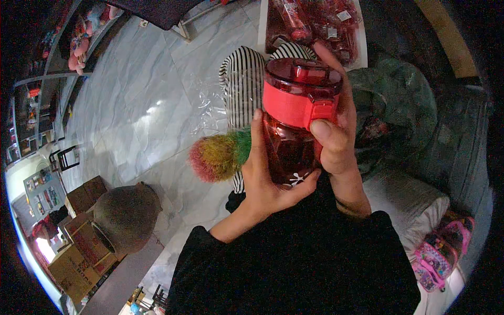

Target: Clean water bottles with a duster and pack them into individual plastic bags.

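A translucent red drinking bottle (291, 145) is held up between both hands, lid towards the camera. My left hand (264, 177) cups its lower body, the index finger along the side and the thumb across the front near a white splash-shaped print. On the bottle's other side, my right hand (338, 134) wraps around it; its thumb presses at the catch (323, 112) on the red band. The dark red lid (303, 75) looks closed. Below the bottle lie my legs in black-and-white striped trousers (244, 94), with clear plastic film (208, 102) over and beside them.
A multicoloured fluffy duster head (216, 157) is beside my lap. Ahead stands an open carton (362, 47) of red bottles in clear wrapping. To the right are a large dark plastic bag (409, 106) and a pink bag (435, 256). Cardboard boxes (75, 275) stand at the left.
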Action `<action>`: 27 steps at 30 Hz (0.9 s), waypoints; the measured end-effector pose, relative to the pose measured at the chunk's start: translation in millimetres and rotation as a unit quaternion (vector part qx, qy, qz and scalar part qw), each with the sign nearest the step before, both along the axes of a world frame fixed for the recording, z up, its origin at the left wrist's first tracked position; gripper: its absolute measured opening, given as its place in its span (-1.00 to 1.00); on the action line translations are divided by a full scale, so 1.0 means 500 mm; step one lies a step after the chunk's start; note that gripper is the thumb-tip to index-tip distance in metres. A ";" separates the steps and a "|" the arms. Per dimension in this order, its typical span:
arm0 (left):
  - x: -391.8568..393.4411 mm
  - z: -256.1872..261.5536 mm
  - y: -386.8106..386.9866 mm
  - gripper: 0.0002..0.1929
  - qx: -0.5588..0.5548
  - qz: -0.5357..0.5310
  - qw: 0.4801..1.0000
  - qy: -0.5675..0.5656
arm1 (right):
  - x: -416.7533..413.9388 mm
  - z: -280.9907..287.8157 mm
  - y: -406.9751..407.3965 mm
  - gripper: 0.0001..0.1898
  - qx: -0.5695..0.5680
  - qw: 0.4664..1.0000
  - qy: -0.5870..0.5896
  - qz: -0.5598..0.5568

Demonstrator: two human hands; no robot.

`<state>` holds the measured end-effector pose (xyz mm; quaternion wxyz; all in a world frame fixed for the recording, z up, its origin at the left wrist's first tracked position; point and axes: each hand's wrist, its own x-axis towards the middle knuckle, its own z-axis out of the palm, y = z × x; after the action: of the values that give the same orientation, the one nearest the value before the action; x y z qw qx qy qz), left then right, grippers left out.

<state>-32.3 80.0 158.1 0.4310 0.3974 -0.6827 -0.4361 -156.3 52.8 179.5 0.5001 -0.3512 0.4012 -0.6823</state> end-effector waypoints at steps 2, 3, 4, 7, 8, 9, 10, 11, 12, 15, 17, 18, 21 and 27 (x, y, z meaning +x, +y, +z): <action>0.001 -0.002 0.004 0.08 -0.001 0.004 1.000 -0.008 | 0.001 -0.001 0.001 -0.13 -0.004 1.000 -0.007 -0.002; 0.002 -0.002 0.005 0.08 -0.002 0.007 1.000 -0.016 | 0.001 -0.006 0.001 -0.13 -0.010 1.000 -0.001 -0.004; 0.001 0.000 0.003 0.08 -0.002 0.006 1.000 -0.015 | 0.000 -0.008 0.001 -0.13 -0.017 1.000 0.007 -0.008; 0.001 0.003 -0.001 0.08 -0.012 0.004 0.999 -0.037 | 0.002 -0.003 0.002 -0.16 -0.008 1.000 -0.010 -0.003; 0.002 0.001 0.000 0.08 -0.025 0.008 0.999 -0.037 | 0.003 -0.008 0.002 -0.16 -0.007 1.000 -0.010 -0.002; 0.004 -0.002 0.000 0.07 -0.039 0.012 0.998 -0.038 | 0.002 -0.014 0.001 -0.18 0.000 1.000 -0.019 0.014; 0.004 0.001 0.001 0.07 -0.039 0.012 0.998 -0.038 | -0.001 -0.014 0.002 -0.19 0.007 0.999 -0.028 0.028; 0.004 0.005 0.001 0.09 -0.013 0.004 0.999 -0.036 | -0.001 -0.010 0.003 -0.19 0.007 0.999 -0.028 0.029; 0.005 0.009 0.002 0.11 0.012 -0.003 0.999 -0.034 | 0.000 -0.005 0.004 -0.21 0.016 0.999 -0.024 0.020; 0.013 0.016 -0.003 0.16 0.083 -0.032 0.996 -0.005 | -0.004 0.007 0.009 -0.21 0.025 0.999 -0.033 0.013; 0.026 0.021 -0.029 0.19 0.118 -0.021 0.988 0.099 | -0.002 0.005 0.016 -0.20 0.027 0.998 -0.046 0.018; 0.032 0.027 -0.049 0.21 0.151 -0.013 0.967 0.203 | -0.001 0.003 0.022 -0.18 0.016 0.997 -0.051 0.054; 0.050 0.083 -0.122 0.11 0.139 -0.088 0.961 0.222 | 0.010 0.001 0.036 -0.05 -0.020 0.986 -0.093 0.136; 0.063 0.185 -0.206 -0.15 -0.218 -0.357 0.907 -0.039 | 0.139 0.006 0.042 0.29 -0.018 0.951 -0.309 0.018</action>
<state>-0.9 -22.8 250.6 0.2953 0.0399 -0.8733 -0.3854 -86.8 73.6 182.4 0.6054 -0.1392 0.2086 -0.7554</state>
